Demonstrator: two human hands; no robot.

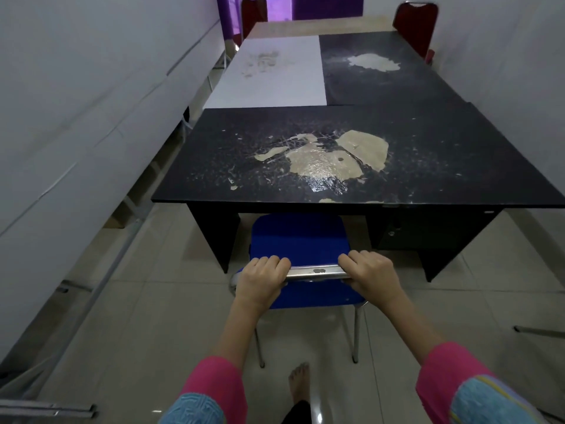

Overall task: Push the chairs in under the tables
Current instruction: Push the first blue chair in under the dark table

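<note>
A blue chair (301,240) with a chrome frame stands at the near edge of a worn black table (428,166). The front of its seat lies just under the tabletop, between the table's two leg panels. My left hand (260,280) grips the chrome top bar of the backrest at its left end. My right hand (371,276) grips the same bar at its right end. The chair's two rear legs rest on the tiled floor in front of my bare foot (299,384).
More tables, one white (275,75) and one black (382,84), continue beyond. Two red chairs stand at the far end, one at left (253,13) and one at right (415,26). White panels (76,117) on metal feet line the left side.
</note>
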